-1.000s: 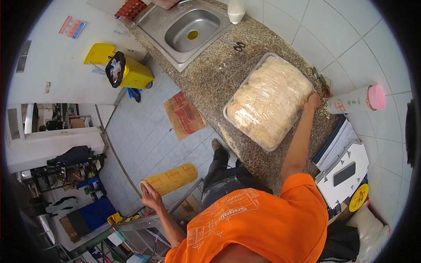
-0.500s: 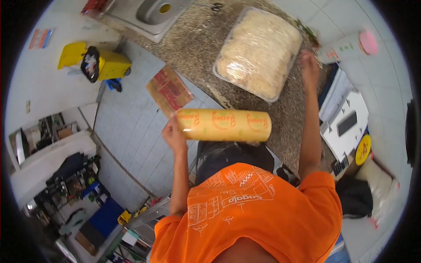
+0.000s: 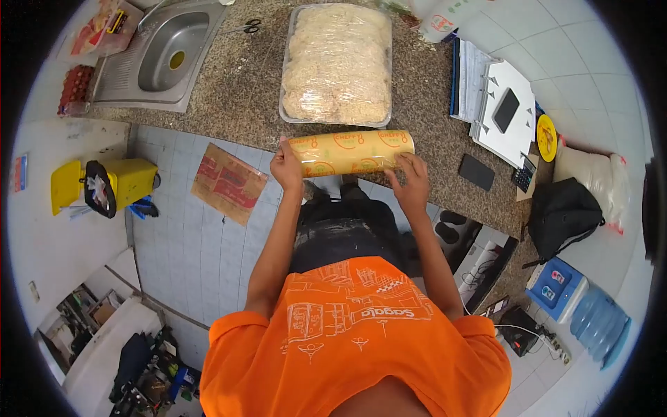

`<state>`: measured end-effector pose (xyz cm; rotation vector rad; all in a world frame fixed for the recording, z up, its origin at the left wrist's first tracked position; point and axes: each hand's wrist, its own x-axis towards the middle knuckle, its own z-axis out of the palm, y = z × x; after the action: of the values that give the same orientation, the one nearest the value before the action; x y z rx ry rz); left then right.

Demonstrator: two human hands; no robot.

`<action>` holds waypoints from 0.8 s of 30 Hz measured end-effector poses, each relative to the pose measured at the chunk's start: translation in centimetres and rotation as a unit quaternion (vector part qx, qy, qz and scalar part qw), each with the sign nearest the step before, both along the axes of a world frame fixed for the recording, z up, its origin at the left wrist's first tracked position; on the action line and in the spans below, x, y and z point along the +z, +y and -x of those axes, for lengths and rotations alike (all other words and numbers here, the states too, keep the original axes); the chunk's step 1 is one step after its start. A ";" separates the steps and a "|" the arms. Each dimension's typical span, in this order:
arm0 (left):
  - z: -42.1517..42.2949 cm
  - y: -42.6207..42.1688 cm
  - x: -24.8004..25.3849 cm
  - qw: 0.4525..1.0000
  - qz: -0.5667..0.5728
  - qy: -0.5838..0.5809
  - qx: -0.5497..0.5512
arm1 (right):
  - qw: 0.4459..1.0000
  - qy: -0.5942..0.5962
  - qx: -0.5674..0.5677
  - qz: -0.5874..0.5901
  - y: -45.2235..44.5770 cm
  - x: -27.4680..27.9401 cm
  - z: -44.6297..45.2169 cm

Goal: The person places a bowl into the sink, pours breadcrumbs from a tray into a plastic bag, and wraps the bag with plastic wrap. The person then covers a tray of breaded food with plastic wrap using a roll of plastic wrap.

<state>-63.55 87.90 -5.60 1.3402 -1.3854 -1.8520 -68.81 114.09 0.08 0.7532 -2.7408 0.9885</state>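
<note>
A yellow roll of cling film (image 3: pixel 351 149) with orange printing lies sideways in front of my body, at the counter's near edge. Its left end is gripped by my left hand (image 3: pixel 286 167), with the fingers closed around it. At the other end, my right hand (image 3: pixel 411 182) has its fingers curled on the roll's lower right side, the thumb along the underside. Just beyond the roll, a clear tray of pale crumb-coated food (image 3: pixel 338 66) rests on the counter, covered in shiny film.
The speckled stone counter (image 3: pixel 236 97) holds scissors (image 3: pixel 243 28) and a steel sink (image 3: pixel 174 59) to the left. On the right are a dark phone (image 3: pixel 476 172), papers with a white board (image 3: pixel 506 121), and a black bag (image 3: pixel 566 219). Flattened cardboard (image 3: pixel 229 183) lies on the floor.
My right hand has come from beside the tray down to the roll's right end. My left hand still holds the roll. The head view has turned, shifting the tray leftward in the picture.
</note>
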 end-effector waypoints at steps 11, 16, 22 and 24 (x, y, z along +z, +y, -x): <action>0.2 0.7 8.2 0.769 0.475 0.142 -0.403 | 0.978 -0.127 -0.013 0.166 0.6 0.9 -1.5; 7.7 2.0 4.2 0.577 0.532 0.216 -0.581 | 0.961 -0.140 -0.020 0.236 1.8 1.4 -0.2; 8.5 2.1 6.0 0.528 0.461 0.077 -0.710 | 0.920 -0.171 -0.021 0.352 3.5 1.3 1.3; 9.2 -0.3 4.3 0.530 0.498 0.135 -0.673 | 0.912 -0.173 -0.027 0.370 4.0 1.2 1.9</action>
<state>-72.77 87.55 -1.32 -0.9158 -2.8625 -1.0446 -70.70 118.04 1.24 0.3829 -2.2746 2.1214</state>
